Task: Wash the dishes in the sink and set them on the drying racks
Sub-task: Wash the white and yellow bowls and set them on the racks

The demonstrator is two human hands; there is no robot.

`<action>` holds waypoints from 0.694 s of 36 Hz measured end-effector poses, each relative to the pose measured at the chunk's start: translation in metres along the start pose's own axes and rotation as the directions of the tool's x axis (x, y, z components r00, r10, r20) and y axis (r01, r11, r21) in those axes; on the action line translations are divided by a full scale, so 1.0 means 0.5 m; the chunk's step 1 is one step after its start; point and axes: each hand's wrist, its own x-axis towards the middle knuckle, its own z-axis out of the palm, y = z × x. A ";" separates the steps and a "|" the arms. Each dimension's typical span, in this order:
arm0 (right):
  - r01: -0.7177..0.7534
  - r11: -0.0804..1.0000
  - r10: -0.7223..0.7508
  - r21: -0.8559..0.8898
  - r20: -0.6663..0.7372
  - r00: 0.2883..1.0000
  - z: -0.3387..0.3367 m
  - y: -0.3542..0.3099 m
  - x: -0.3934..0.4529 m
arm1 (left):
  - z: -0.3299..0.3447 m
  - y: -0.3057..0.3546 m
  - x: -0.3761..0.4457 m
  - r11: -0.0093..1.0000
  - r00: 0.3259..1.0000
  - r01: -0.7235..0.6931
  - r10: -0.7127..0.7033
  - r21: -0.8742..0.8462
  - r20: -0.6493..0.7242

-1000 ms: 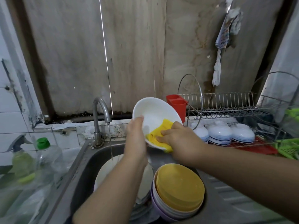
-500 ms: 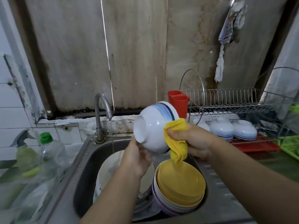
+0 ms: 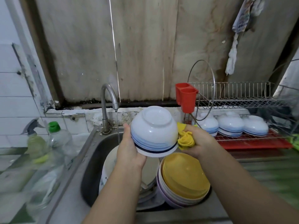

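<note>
Stained panel wall, white tiles

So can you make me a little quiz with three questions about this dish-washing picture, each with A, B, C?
1. Where is the stack with the yellow bowl on top?
A. in the sink
B. on the rack
C. on the wall

2. What colour is the cup holder on the rack?
A. green
B. red
C. blue

3. How is the white bowl with blue stripes turned?
A. bottom up
B. opening up
C. lying in the sink

Answers:
1. A, the stack sits inside the sink.
2. B, it is bright red.
3. A, its round foot faces up while the left hand holds it and the right hand grips the yellow cloth.
</note>
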 end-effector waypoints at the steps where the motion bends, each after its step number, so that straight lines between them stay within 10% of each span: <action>1: 0.047 0.999 -0.047 -0.007 -0.080 0.996 0.001 -0.007 0.001 | 0.000 0.003 0.000 1.000 1.000 -0.009 0.009 0.003 0.003; 5: 0.366 0.913 -0.404 -0.181 -0.268 0.875 0.017 -0.047 -0.017 | 0.010 0.011 -0.004 0.997 0.998 -0.058 0.058 0.055 -0.006; 8: 0.501 0.768 -0.568 -0.400 -0.061 0.821 0.054 -0.050 -0.055 | 0.017 0.003 -0.006 0.979 0.985 -0.146 0.157 0.142 -0.076; 12: 0.527 0.297 -0.535 -0.796 0.319 0.782 0.075 0.009 -0.073 | 0.024 -0.012 -0.007 0.936 0.952 -0.235 0.276 0.264 -0.131; 20: 0.521 -0.159 -0.406 -0.839 0.536 0.740 0.026 -0.001 -0.068 | 0.015 0.023 -0.011 0.872 0.910 -0.342 0.400 0.351 -0.108; 25: 0.608 0.088 -0.471 -0.789 0.505 0.723 0.060 -0.015 -0.062 | 0.024 0.017 -0.021 0.837 0.913 -0.318 0.398 0.446 -0.095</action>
